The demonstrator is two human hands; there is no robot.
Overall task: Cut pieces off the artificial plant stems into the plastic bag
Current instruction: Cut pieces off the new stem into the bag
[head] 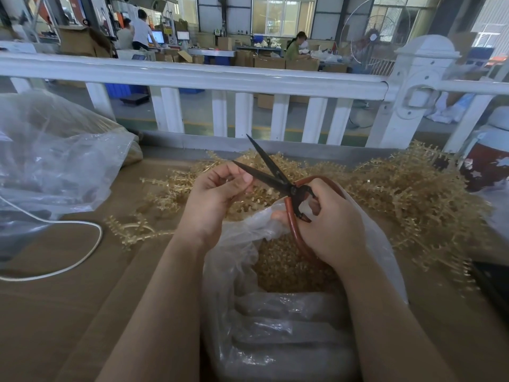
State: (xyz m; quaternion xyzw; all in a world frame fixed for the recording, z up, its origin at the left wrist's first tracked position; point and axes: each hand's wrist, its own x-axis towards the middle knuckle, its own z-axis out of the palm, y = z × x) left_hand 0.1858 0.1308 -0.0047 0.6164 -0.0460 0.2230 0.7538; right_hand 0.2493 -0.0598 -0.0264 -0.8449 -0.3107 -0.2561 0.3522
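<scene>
My right hand (pixel 332 224) grips the red-brown handles of black scissors (pixel 271 172), whose blades are spread apart and point up to the left. My left hand (pixel 213 197) pinches a thin golden plant stem (pixel 268 192) with curled fingers, right beside the lower blade. Below both hands lies a clear plastic bag (pixel 275 321) with its mouth agape, and a heap of cut golden pieces (pixel 286 268) shows inside it. A large tangle of golden artificial stems (pixel 407 194) covers the brown table behind and to the right of the hands.
A big clear bag (pixel 55 161) with dark contents fills the left side, and a white cord (pixel 82 255) loops in front of it. A white railing (pixel 220 75) runs along the table's far edge. A red and white jar (pixel 487 164) stands at the right.
</scene>
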